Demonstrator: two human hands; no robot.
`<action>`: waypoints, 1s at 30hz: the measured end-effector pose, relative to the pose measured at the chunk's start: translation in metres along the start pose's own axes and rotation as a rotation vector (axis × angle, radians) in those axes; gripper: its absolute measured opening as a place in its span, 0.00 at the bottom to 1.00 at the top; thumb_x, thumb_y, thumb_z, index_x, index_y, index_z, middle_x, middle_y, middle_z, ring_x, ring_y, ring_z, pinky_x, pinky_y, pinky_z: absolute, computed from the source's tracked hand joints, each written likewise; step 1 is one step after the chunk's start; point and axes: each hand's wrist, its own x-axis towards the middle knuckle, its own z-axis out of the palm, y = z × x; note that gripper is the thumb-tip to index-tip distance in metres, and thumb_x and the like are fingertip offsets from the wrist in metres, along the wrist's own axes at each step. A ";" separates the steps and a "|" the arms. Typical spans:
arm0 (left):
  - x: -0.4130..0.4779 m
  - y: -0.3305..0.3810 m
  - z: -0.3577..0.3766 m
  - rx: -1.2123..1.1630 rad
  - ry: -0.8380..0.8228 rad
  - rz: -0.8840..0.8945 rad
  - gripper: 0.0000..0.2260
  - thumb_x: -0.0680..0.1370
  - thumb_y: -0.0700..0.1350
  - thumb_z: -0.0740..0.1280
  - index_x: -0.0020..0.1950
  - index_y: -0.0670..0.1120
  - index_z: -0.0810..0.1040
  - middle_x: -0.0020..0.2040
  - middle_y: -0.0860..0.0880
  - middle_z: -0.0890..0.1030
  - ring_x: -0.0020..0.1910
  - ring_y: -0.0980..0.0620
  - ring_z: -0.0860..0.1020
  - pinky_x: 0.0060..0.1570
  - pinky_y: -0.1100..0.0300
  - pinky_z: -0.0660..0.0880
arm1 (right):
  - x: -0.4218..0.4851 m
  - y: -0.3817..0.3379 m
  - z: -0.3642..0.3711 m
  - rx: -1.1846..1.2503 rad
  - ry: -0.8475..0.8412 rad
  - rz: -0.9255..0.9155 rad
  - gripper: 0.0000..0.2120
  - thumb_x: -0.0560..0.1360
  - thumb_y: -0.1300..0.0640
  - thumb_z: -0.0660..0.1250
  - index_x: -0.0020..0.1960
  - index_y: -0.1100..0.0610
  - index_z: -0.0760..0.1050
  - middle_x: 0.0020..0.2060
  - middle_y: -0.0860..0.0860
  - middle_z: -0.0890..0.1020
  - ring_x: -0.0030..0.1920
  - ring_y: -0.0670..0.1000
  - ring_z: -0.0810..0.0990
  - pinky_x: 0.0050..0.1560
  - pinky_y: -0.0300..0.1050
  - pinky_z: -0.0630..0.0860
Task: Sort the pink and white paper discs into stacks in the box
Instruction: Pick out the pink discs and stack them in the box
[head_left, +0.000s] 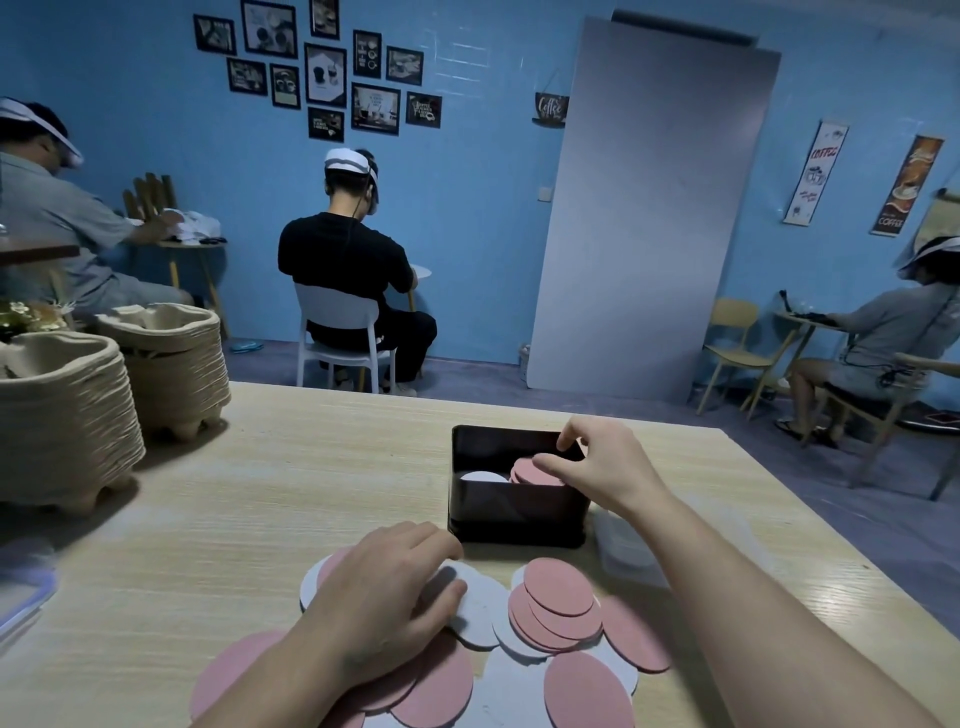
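A black box (514, 506) stands on the wooden table. Inside it lie a white disc stack (483, 476) on the left and a pink disc stack (530, 473) on the right. My right hand (597, 462) hovers over the box's right side, fingers loosely curled above the pink stack, holding nothing I can see. In front of the box lies a loose pile of pink discs (558, 592) and white discs (480, 610). My left hand (384, 587) rests on the pile, thumb and fingers pinching the edge of a white disc.
Two stacks of moulded pulp trays (67, 415) stand at the table's left. A clear plastic lid (628, 545) lies right of the box. A plastic container edge (21, 597) shows at far left. Three seated people work at other tables behind.
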 end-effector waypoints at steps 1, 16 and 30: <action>0.000 0.000 0.000 -0.001 0.005 0.003 0.11 0.80 0.59 0.59 0.56 0.57 0.75 0.50 0.60 0.78 0.50 0.57 0.75 0.52 0.58 0.73 | -0.001 0.000 0.000 0.004 0.008 -0.009 0.15 0.69 0.38 0.75 0.42 0.48 0.77 0.40 0.41 0.80 0.47 0.49 0.77 0.47 0.49 0.74; 0.005 0.003 -0.012 0.007 0.082 0.074 0.05 0.78 0.50 0.65 0.42 0.55 0.73 0.37 0.59 0.76 0.37 0.58 0.72 0.38 0.61 0.70 | -0.117 -0.030 -0.012 0.287 0.080 -0.213 0.06 0.75 0.55 0.72 0.40 0.52 0.78 0.35 0.45 0.80 0.39 0.48 0.78 0.40 0.41 0.73; 0.037 0.014 0.015 -0.078 0.012 0.114 0.05 0.77 0.50 0.64 0.41 0.53 0.74 0.37 0.57 0.76 0.37 0.56 0.73 0.35 0.53 0.74 | -0.155 -0.002 0.011 0.179 -0.144 -0.193 0.15 0.78 0.43 0.67 0.60 0.50 0.77 0.58 0.43 0.80 0.65 0.41 0.74 0.63 0.38 0.70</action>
